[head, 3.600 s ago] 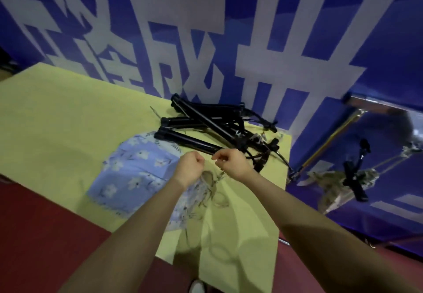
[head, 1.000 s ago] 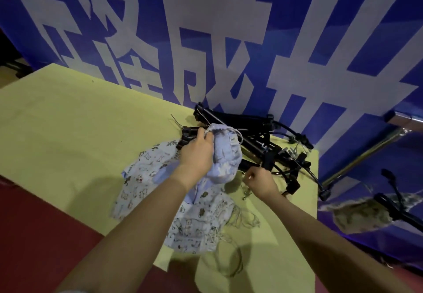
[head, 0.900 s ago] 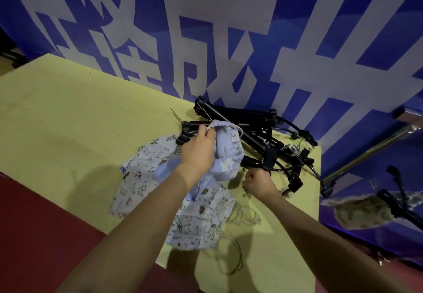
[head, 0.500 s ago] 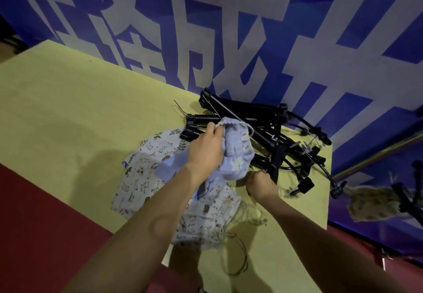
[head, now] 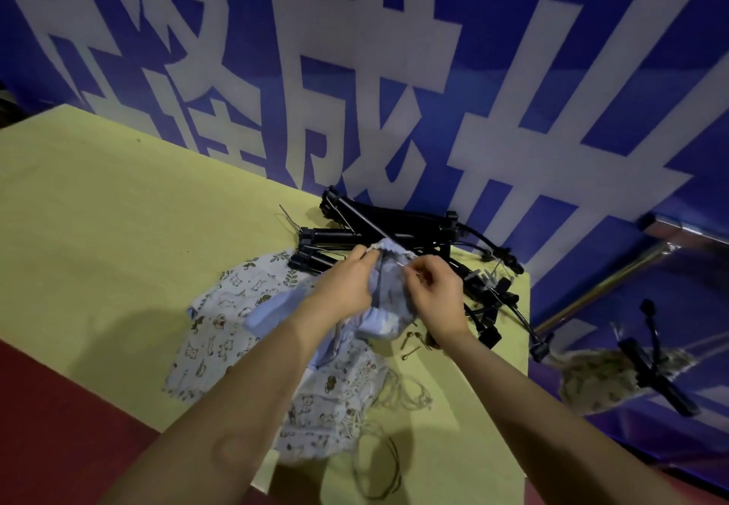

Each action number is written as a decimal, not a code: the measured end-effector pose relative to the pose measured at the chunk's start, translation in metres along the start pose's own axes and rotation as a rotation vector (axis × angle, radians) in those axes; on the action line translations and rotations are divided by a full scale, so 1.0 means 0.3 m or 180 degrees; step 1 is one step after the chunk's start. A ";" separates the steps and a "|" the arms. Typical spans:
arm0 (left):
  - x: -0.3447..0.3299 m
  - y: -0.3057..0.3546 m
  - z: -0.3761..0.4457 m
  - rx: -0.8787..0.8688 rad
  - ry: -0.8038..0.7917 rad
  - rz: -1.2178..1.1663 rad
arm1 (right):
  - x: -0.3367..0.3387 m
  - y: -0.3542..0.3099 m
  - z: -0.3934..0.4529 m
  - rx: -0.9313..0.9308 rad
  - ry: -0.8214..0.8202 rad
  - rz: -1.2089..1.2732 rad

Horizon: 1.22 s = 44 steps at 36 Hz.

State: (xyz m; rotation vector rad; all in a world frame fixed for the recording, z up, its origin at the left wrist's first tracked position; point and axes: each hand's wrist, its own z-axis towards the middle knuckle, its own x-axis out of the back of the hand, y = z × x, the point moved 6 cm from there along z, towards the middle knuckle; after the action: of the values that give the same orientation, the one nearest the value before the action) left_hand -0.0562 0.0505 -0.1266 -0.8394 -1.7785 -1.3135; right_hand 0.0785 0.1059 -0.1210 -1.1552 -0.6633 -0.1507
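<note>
Toward the far left, the yellow table (head: pixel 118 228) meets a red floor (head: pixel 59 425) along its near edge. Just left of centre, printed white fabric (head: pixel 221 331), patterned with small animals and leaves, lies flat on the table and passes under the person's forearms.

At centre, the left hand (head: pixel 347 287) is raised above the table. Its fingers are curled round the gathered upper edge of a light blue cloth (head: pixel 388 307), with thumb and forefinger pinching the rim. The light blue cloth hangs bunched between the two hands, its lower part touching the printed white fabric.

To its right, the right hand (head: pixel 434 291) has thumb and forefinger closed together on a thin metal pin (head: pixel 406 266) held at the cloth's rim. The other fingers are loosely curled, and the pin is too small to tell its type.

Below the right wrist, small loose pins (head: pixel 410 346) lie on the table just beside the light blue cloth. Pale cord (head: pixel 402 392) lies tangled at the fabric's right edge, and a dark thin loop (head: pixel 395 465) lies nearer the table's front.

Behind the hands, a heap of black hangers (head: pixel 394 228) rests on the table against a blue banner (head: pixel 355 70) with large white characters.

At far right, off the table, a metal rail (head: pixel 599 291) slants upward. Below it, a black clip hanger (head: pixel 647 362) holds a patterned cloth (head: pixel 591 386).
</note>
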 end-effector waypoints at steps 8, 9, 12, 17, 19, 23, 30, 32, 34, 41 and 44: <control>0.052 0.017 -0.002 -0.0123 -0.0200 -0.0340 | -0.102 -0.084 0.029 0.0717 -0.0870 -0.1325; 0.061 0.014 0.002 -0.0139 -0.0168 -0.0366 | -0.109 -0.093 0.035 0.0769 -0.0914 -0.1381; 0.100 -0.003 0.010 -0.0071 -0.0012 -0.0399 | -0.114 -0.117 0.053 0.0857 -0.0897 -0.1491; 0.145 -0.047 0.024 0.0182 0.0155 -0.0363 | -0.086 -0.122 0.091 0.0826 -0.0751 -0.1262; 0.148 -0.068 0.034 0.0257 0.0199 -0.0284 | -0.071 -0.119 0.114 0.0756 -0.0587 -0.1027; 0.133 -0.093 0.052 0.0497 0.0183 -0.0185 | -0.060 -0.094 0.178 0.0493 -0.0386 -0.0910; 0.095 -0.131 0.083 0.0904 0.0092 0.0084 | -0.121 0.076 0.280 -0.0473 -0.0996 -0.1416; 0.077 -0.136 0.095 0.0882 0.0012 0.0137 | -0.152 0.120 0.288 -0.0565 -0.1262 -0.1576; 0.060 -0.140 0.101 0.0858 -0.0024 0.0110 | -0.181 0.150 0.294 -0.0563 -0.1450 -0.1789; 0.032 -0.163 0.123 0.0904 -0.0018 0.0045 | -0.255 0.194 0.327 -0.0340 -0.1711 -0.2443; 0.036 -0.165 0.137 0.0925 0.0017 0.0021 | -0.266 0.203 0.337 -0.0221 -0.1719 -0.2672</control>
State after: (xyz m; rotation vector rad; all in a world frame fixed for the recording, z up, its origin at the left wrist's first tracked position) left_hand -0.1112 0.0784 -0.1480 -0.6778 -1.9026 -1.0188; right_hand 0.0001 0.2030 -0.1899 -0.9187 -1.6147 -0.5848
